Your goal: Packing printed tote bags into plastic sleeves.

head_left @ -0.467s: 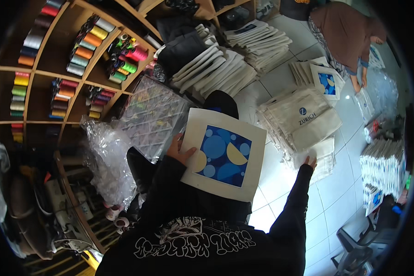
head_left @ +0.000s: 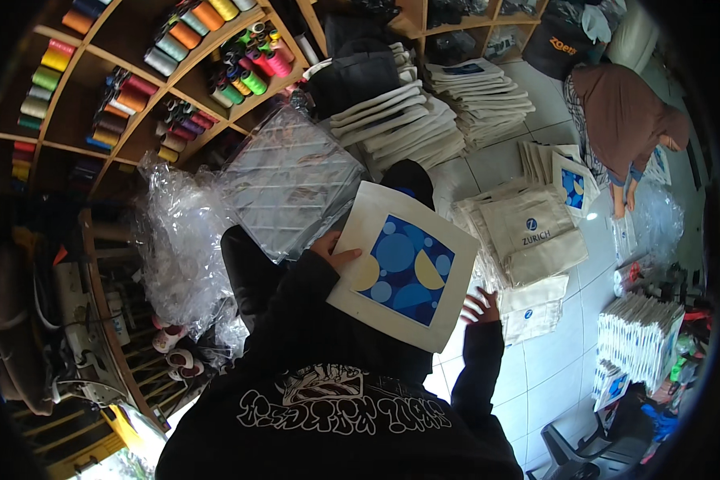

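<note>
A flat cream canvas bag [head_left: 360, 306] with a blue print of circles lies tilted over my lap. Its left edge is gripped by my left hand [head_left: 334, 251], thumb on top and the other fingers partly hidden. Just off the bag's right edge, my right hand [head_left: 481, 307] has its fingers spread and holds nothing. Right of it on the floor is a pile of cream canvas bags [head_left: 496, 228] with a dark blue logo, a lower one sticking out at the near side.
Clear plastic sleeves [head_left: 296, 180] and crumpled plastic [head_left: 180, 256] lie to my left. Thread shelves [head_left: 128, 64] stand behind. Stacked bags [head_left: 408, 120] stand ahead. At far right are a person [head_left: 628, 120] handling plastic, another stack [head_left: 636, 336] and a dark chair [head_left: 588, 444].
My right hand has drawn back from the floor pile leftward to the held bag's right edge, its fingers now spread. My left hand keeps its grip. The view has shifted slightly.
</note>
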`<state>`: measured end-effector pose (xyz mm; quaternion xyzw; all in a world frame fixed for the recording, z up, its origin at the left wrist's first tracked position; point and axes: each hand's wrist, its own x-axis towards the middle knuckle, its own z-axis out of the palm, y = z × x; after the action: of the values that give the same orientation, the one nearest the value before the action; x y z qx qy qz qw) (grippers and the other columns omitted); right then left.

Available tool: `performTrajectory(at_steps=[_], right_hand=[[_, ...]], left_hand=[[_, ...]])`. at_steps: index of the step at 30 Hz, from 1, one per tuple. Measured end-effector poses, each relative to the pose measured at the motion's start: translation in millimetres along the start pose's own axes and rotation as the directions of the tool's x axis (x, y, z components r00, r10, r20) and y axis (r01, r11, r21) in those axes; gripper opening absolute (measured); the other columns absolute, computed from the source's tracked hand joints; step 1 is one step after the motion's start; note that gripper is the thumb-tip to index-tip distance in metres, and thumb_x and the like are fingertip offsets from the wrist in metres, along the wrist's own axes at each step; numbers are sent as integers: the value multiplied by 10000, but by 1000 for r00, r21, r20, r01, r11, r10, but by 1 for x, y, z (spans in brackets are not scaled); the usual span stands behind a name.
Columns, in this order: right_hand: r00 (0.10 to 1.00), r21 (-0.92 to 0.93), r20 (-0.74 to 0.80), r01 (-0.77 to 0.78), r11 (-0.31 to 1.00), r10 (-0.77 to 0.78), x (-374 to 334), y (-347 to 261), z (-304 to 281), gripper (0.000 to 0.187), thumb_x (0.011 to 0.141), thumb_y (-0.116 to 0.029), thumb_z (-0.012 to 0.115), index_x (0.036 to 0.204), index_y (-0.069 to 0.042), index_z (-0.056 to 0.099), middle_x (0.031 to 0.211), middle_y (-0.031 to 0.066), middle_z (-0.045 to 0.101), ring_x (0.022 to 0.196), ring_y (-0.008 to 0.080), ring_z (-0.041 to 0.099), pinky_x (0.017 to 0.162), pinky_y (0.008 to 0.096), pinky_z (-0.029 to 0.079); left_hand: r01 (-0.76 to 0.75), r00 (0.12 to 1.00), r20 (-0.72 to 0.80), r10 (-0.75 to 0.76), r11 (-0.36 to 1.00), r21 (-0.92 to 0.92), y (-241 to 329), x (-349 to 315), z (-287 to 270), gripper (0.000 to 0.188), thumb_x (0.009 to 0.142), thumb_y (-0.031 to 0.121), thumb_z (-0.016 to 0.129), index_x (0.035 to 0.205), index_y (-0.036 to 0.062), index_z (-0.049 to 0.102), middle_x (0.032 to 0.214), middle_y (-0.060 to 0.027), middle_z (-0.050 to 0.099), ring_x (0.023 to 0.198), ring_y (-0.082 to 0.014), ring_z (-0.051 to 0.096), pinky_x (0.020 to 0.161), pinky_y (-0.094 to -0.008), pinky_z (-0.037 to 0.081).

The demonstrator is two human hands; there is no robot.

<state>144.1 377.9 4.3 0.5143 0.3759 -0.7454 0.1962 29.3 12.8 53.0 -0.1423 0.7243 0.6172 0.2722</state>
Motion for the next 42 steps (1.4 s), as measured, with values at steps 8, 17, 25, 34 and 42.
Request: performTrajectory(at_steps=[8, 17, 25, 34, 42], right_hand=[[834, -313, 361, 529, 789, -417, -53, 19, 49, 507, 752, -133, 626, 1207, -28, 428, 1007, 109, 576, 889, 204, 577, 783, 309, 469], [542, -353, 517, 840, 412, -662, -114, -93, 13, 478, 717, -108, 621, 1156, -17, 455, 983, 58, 578, 835, 147, 563, 725, 268, 452], [225, -108, 939, 910, -401, 259, -298, -187, 148, 244, 695, -32, 611, 937, -11, 618, 728, 111, 610, 567, 242, 577, 505, 303, 455], [-30, -24, 989, 935, 354, 147, -255, -188, 146, 1121, 527, -153, 838, 1303, 47, 55, 1010, 347, 488, 851, 374, 584, 726, 405, 496], [324, -462, 671, 886, -34, -666, -215, -115, 113, 217, 726, -70, 582, 917, 32, 580, 808, 53, 602, 722, 125, 541, 690, 261, 417]], left_hand=[[-48, 989, 125, 73, 979, -198, 31, -14, -8, 646, 679, 45, 710, 1191, 33, 317, 966, -169, 601, 896, -229, 595, 774, -345, 469], [-227, 818, 426, 386, 898, -377, 72, -42, -12, 675, 691, -15, 675, 1236, 87, 290, 1157, -142, 505, 1102, -237, 477, 915, -366, 383], [-885, 402, 338, 851, 456, -93, 176, -99, -3, 860, 602, 229, 798, 1286, 41, 310, 1234, -155, 439, 1142, -219, 442, 944, -306, 352], [-541, 628, 404, 666, 746, -389, 106, -87, 14, 255, 732, 158, 694, 927, 12, 621, 787, -91, 649, 704, -117, 606, 649, -246, 473], [-466, 806, 131, 577, 755, -461, 101, -84, 18, 451, 720, 150, 709, 1095, 18, 497, 956, -76, 599, 902, -139, 558, 790, -270, 443]])
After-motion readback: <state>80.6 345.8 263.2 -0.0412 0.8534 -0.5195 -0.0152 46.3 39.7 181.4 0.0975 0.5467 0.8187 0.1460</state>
